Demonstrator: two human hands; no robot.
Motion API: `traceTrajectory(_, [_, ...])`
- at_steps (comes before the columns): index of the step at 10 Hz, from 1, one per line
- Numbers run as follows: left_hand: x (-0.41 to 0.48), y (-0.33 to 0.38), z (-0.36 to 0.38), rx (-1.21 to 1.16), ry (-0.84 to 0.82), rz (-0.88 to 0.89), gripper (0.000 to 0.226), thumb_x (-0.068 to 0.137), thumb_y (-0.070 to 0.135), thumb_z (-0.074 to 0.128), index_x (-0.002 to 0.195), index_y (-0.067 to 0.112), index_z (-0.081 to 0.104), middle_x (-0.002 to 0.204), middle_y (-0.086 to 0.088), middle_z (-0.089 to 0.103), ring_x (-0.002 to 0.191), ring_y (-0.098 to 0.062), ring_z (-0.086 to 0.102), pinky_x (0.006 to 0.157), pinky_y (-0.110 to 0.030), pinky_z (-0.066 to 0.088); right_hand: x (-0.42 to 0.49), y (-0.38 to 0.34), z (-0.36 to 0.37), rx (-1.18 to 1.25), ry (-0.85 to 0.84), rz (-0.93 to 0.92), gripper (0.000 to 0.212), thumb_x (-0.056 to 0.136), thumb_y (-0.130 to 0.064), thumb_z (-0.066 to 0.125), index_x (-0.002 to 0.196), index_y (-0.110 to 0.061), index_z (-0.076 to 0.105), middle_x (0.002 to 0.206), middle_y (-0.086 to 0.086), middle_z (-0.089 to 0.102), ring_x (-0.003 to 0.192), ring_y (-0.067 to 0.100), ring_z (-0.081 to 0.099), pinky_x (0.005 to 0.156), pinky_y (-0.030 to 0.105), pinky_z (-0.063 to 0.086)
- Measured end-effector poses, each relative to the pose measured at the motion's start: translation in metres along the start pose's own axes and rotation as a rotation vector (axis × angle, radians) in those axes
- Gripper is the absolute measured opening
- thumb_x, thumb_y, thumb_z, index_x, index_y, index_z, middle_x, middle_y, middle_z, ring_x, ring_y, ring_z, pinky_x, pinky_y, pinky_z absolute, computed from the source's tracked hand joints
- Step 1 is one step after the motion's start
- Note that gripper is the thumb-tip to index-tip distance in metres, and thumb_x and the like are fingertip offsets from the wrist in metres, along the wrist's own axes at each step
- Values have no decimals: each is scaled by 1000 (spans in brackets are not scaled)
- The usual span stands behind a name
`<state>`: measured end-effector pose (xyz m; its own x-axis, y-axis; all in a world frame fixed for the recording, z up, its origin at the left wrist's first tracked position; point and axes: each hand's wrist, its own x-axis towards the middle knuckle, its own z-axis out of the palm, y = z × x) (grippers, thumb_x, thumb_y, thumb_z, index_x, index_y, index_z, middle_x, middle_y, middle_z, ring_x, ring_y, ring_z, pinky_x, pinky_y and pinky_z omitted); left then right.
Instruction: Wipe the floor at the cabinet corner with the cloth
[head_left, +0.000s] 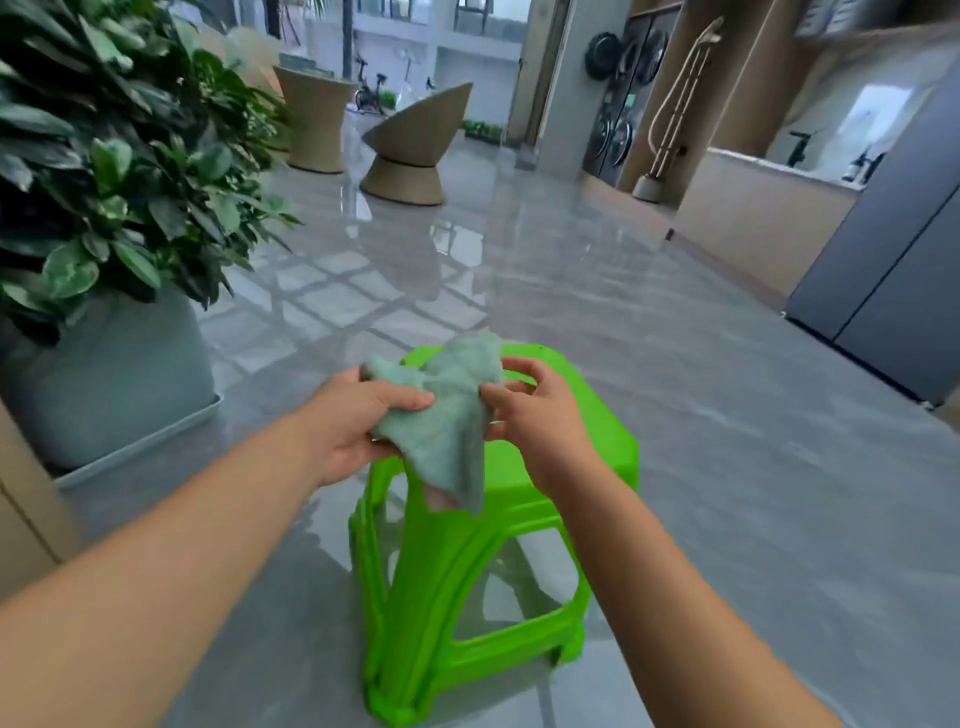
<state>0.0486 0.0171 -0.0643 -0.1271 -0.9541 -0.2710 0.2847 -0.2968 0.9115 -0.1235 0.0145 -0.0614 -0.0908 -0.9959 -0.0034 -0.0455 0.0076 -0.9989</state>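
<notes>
Glossy floor (701, 415) lies open around stool (519, 519); both hands grip cloth (447, 415).

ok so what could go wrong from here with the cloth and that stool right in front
1. The green stool stands directly under both hands; bending toward the floor, the person might bump or tip it.
2. The floor looks glossy and reflective, so it may be slippery underfoot.
3. The cloth hangs bunched between the left hand and right hand; unfolded, it would likely wipe unevenly.
</notes>
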Motion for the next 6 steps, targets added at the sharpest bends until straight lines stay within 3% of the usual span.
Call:
traceTrajectory(1, [18, -15, 24, 393, 275, 131, 67, 77, 11, 77, 136, 17, 48, 127, -11, 61, 101, -28, 64, 81, -38, 52, 16, 24, -31, -713, 113, -76, 75, 82, -27, 70, 146, -14, 33, 121, 18, 59, 109, 35, 58, 94, 48, 48])
traceTrajectory(2, [26, -48, 22, 1332, 232, 221, 79, 80, 51, 67, 150, 38, 33, 163, -1, 27, 139, -36, 36, 110, -46, 36, 16, 66, -49, -1240, -109, -139, 88, 76, -71, 57, 149, -39, 21, 163, 9, 10, 145, 40, 13, 114, 55, 19])
traceTrajectory(3, [23, -73, 19, 1543, 121, 168, 57, 92, 61, 40, 147, 49, 32, 165, 14, 19, 139, -40, 32, 109, -53, 31, 14, 91, -56, -1221, -184, -108, 80, 77, -80, 41, 148, -46, 20, 164, -4, 9, 147, 37, 8, 114, 60, 9])
traceTrajectory(4, [16, -72, 16, 1651, 123, 200, 55, 94, 59, 36, 146, 44, 35, 162, 9, 30, 135, -40, 34, 105, -50, 34, 11, 91, -52, -1260, -140, -124, 79, 78, -79, 41, 147, -46, 23, 163, -4, 12, 147, 37, 12, 114, 61, 10])
traceTrajectory(5, [5, -54, 2, 1722, 109, 260, 58, 92, 57, 44, 139, 25, 42, 149, -3, 43, 130, -39, 41, 100, -48, 40, 9, 76, -42, -1253, -97, -68, 80, 77, -77, 45, 146, -41, 27, 161, 0, 20, 144, 38, 19, 112, 61, 18])
traceTrajectory(6, [-14, -20, -34, 1762, 212, 349, 55, 92, 53, 44, 135, 19, 44, 141, -7, 48, 126, -37, 46, 96, -46, 44, -9, 56, -15, -1296, 86, -173, 76, 80, -73, 46, 140, -27, 40, 149, 6, 41, 134, 34, 35, 106, 51, 32])
